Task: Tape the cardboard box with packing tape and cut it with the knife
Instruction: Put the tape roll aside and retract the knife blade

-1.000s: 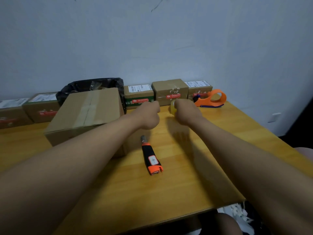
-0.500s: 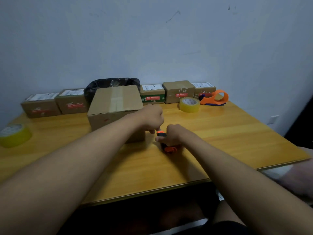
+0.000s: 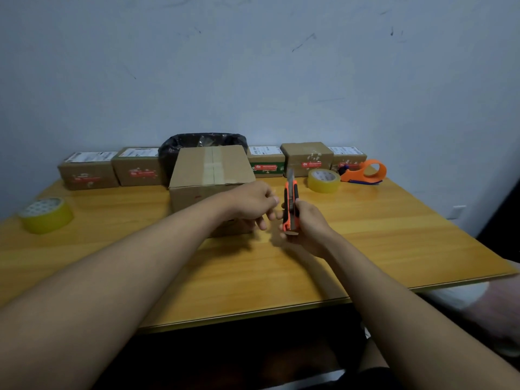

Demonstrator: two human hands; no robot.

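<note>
A brown cardboard box (image 3: 209, 171) with a strip of tape along its top seam stands on the wooden table (image 3: 365, 243). My right hand (image 3: 308, 226) holds an orange and black utility knife (image 3: 290, 202) upright, blade pointing up, just right of the box. My left hand (image 3: 254, 202) hovers in front of the box's right corner, fingers loosely curled towards the knife; whether it pinches a tape end I cannot tell. A yellowish roll of packing tape (image 3: 323, 180) lies behind the knife.
A second tape roll (image 3: 46, 215) sits at the table's left edge. An orange tape dispenser (image 3: 365, 173) lies at the back right. Several small labelled parcels (image 3: 308, 159) and a black bag (image 3: 201, 142) line the wall.
My right hand set the tape roll down, took the knife off the table and has raised it upright. The view pulled back from the table.
</note>
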